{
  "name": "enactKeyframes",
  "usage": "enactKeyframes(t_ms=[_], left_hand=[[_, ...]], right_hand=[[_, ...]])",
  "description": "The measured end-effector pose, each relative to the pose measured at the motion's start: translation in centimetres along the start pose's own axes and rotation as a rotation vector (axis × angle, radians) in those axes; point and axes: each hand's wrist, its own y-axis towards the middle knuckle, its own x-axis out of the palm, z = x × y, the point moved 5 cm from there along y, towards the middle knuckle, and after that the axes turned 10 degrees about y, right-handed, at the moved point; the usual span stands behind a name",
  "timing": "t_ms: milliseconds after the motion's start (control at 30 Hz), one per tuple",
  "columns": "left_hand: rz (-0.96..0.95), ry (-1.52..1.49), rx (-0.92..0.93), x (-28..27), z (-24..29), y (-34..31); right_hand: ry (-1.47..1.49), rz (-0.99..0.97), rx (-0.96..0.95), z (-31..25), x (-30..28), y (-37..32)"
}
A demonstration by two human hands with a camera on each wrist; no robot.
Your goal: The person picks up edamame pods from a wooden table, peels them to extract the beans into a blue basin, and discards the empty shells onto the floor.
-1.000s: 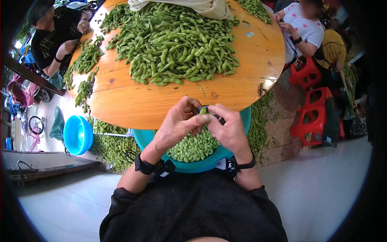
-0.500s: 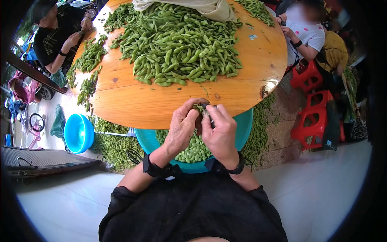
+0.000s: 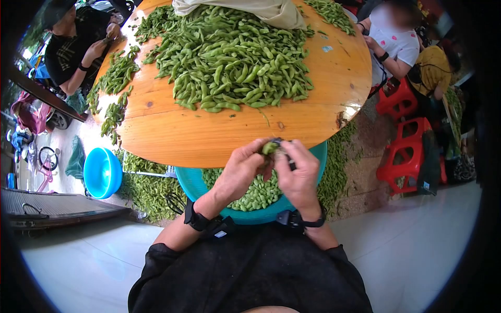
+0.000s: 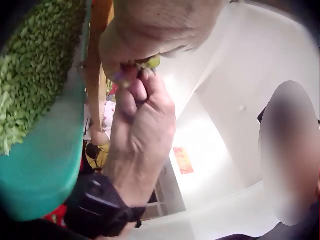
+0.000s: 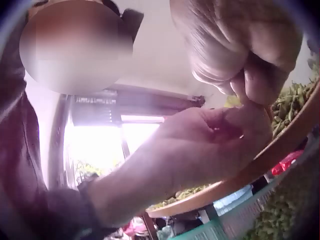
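Observation:
A green pod (image 3: 269,148) is pinched between both hands above a teal basin (image 3: 189,180) of shelled beans (image 3: 257,194). The left hand (image 3: 237,172) curls its fingers and thumb round the pod from one side. From the other side the right hand (image 3: 298,175) pinches at it, with something dark at its fingertips. In the left wrist view a bit of the pod (image 4: 153,62) shows between the left hand (image 4: 160,25) and the right hand (image 4: 142,125). The fingers largely hide the pod in the right wrist view, where a yellow-green bit (image 5: 233,101) shows.
A large pile of pods (image 3: 235,62) lies on the round wooden table (image 3: 172,135), under a pale cloth (image 3: 261,10). A blue basin (image 3: 102,173) stands at the left on the floor, red stools (image 3: 409,151) at the right. Two people sit across the table, hands near pods.
Both hands have shifted slightly right since half a second ago, and the pod shows more plainly between them. The camera view moved a little over the second.

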Motion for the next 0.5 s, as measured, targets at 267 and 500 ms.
enactKeyframes(t_ms=[267,500], left_hand=[[0.077,1.27,0.289,-0.2,6.9,0.6],[0.26,1.718,0.625,-2.5,7.5,6.8]], right_hand=[[-0.349,-0.352,0.4,1.6,-13.4,-2.7],[-0.475,-0.136,0.348,2.6,-13.5,-2.6]])
